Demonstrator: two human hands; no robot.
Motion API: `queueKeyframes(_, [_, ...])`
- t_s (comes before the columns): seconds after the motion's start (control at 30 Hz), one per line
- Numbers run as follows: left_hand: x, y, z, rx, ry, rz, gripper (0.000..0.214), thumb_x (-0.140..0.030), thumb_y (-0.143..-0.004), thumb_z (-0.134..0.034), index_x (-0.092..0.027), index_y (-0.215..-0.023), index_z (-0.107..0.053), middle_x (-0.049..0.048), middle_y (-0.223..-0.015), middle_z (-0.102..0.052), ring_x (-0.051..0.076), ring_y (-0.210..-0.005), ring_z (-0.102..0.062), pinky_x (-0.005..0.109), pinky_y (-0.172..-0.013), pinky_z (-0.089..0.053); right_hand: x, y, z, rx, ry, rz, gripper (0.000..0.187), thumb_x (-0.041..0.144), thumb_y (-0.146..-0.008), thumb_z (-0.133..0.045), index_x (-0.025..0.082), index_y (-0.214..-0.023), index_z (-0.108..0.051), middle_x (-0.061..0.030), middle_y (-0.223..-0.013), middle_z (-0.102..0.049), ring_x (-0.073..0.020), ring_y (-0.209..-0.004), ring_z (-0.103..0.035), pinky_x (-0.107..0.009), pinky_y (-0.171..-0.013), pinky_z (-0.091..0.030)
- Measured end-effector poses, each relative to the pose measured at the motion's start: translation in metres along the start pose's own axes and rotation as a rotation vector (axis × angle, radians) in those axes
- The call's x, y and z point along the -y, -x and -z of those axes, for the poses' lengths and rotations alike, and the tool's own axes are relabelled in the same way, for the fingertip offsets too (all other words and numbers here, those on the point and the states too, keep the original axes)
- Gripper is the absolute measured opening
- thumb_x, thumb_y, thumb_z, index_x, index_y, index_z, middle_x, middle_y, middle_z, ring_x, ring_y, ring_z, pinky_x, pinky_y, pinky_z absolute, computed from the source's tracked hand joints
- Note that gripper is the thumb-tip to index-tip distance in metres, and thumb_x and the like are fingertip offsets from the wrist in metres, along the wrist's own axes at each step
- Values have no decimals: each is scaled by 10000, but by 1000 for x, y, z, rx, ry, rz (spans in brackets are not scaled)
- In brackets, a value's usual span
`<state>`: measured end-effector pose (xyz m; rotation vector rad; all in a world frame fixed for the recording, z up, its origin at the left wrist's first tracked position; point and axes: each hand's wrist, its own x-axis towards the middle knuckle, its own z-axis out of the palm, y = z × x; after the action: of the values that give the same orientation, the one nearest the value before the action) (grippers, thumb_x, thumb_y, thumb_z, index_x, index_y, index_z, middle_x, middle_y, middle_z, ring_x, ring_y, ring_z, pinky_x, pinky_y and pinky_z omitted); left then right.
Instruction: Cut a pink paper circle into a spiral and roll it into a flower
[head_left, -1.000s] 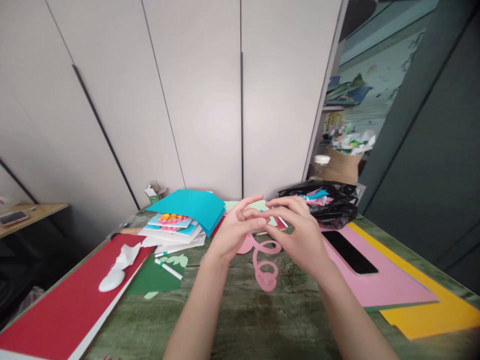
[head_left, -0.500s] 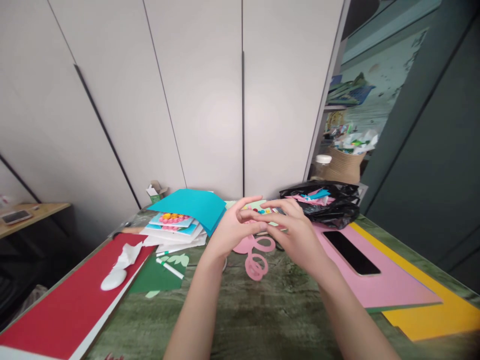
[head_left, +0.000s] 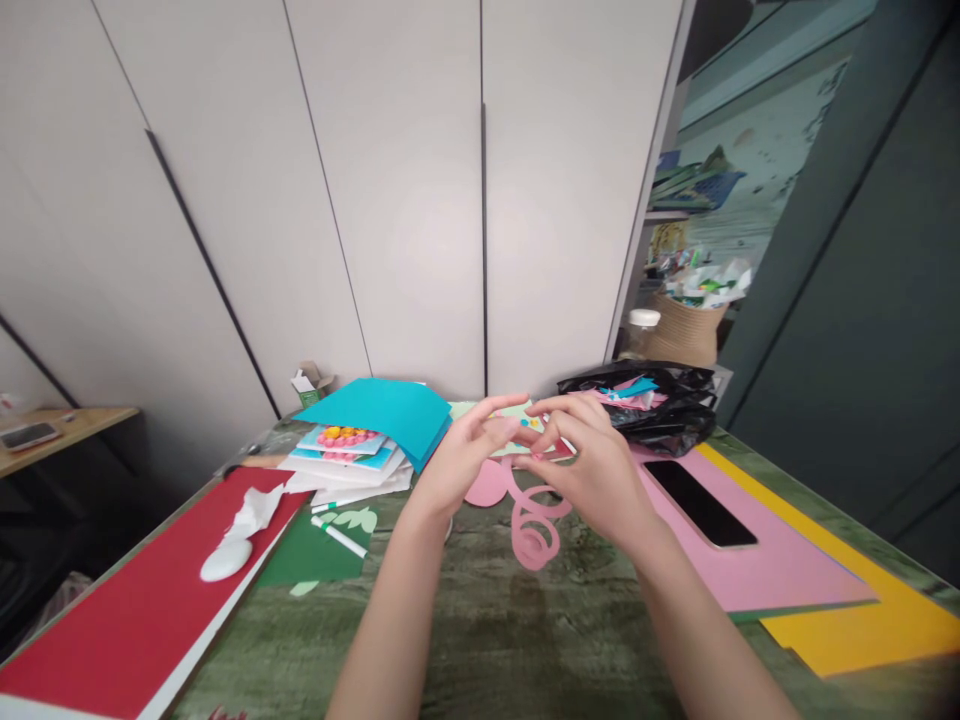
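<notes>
A pink paper spiral strip [head_left: 535, 542] hangs in loose curls below my fingers. My left hand [head_left: 472, 455] is closed, with thumb and fingers pressed together at the strip's upper end. My right hand [head_left: 589, 455] faces it, thumb and index finger curled into a pinch on the same end. Exactly where the fingertips meet the paper is partly hidden. Just below my left hand shows a round pink paper piece [head_left: 486, 484]; whether it joins the strip is unclear. Behind my hands lies a pale green sheet [head_left: 517, 410] with small coloured spots.
Left are red paper [head_left: 150, 590], white clay-like lump [head_left: 225, 560], green paper [head_left: 311, 550], a marker [head_left: 339, 537] and blue sheets [head_left: 375, 410] over cards. Right are a black plastic bag [head_left: 675, 410], phone [head_left: 699, 503], pink paper [head_left: 780, 570] and yellow paper [head_left: 862, 640].
My right fingers have curled inward into a pinch. The pink curls have swung right and slightly lower, and their loops look wider.
</notes>
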<state>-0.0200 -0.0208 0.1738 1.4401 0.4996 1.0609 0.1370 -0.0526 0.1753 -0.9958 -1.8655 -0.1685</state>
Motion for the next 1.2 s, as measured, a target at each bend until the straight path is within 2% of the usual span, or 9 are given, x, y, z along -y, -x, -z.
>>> queueKeyframes(0.23, [0,2,-4,140,-49,8,569,-197,-675,-712,-205,-1207,-513,47,-873,-632,172,-873,-579,286,-736,-465,2,0,-2,12,-4,-14,238,40,-658,-615,206,-602,-454,-34,-877,-599,-223,-890,-506,-377,-767,-390])
queueKeyframes(0.43, [2,-1,-6,66,-65,-20,518,-172,-657,-719,-182,-1150,-560,17,-762,-618,142,-792,-572,274,-738,-448,0,1,-6,-37,36,7,171,96,-692,-610,211,-633,-498,-28,-839,-577,-216,-866,-502,-368,-766,-383])
queueKeyframes(0.6, [1,-2,-1,-41,10,-11,521,-182,-643,-733,-189,-1136,-564,13,-749,-650,127,-710,-594,270,-704,-456,-1,0,-4,-35,51,45,20,214,-776,-623,230,-787,-621,-39,-904,-606,-219,-893,-522,-385,-796,-392])
queueKeyframes(0.73, [1,-2,3,-43,20,2,530,-192,-637,-741,-204,-1134,-560,-9,-702,-643,108,-639,-584,243,-638,-449,-1,0,-3,9,20,74,177,184,-818,-581,272,-948,-664,-43,-956,-617,-216,-930,-523,-380,-795,-422])
queueKeyframes(0.83, [1,-3,4,-47,21,-16,534,-186,-631,-746,-194,-1131,-558,-19,-681,-635,102,-621,-578,232,-622,-449,-1,1,-4,85,-13,89,310,144,-855,-515,319,-1084,-629,-38,-1034,-610,-206,-985,-515,-374,-824,-433])
queueKeyframes(0.93, [3,-4,4,-52,16,-19,548,-179,-634,-745,-189,-1144,-547,-8,-708,-652,111,-647,-597,230,-627,-458,-3,1,-5,149,-21,89,361,169,-881,-481,363,-1171,-575,-27,-1112,-596,-199,-1039,-515,-393,-882,-420])
queueKeyframes(1.03, [5,-5,4,-51,38,-16,557,-170,-642,-742,-199,-1158,-534,0,-746,-670,116,-687,-615,236,-666,-467,-5,0,-6,154,-14,60,342,182,-882,-484,361,-1154,-589,-31,-1124,-596,-208,-1041,-510,-409,-876,-419])
queueKeyframes(1.2, [5,-5,3,-38,59,-8,557,-216,-648,-747,-210,-1162,-530,43,-868,-698,155,-783,-637,282,-738,-469,-8,-1,-6,71,-29,24,215,175,-836,-563,296,-969,-682,-42,-1054,-619,-223,-985,-509,-414,-839,-413])
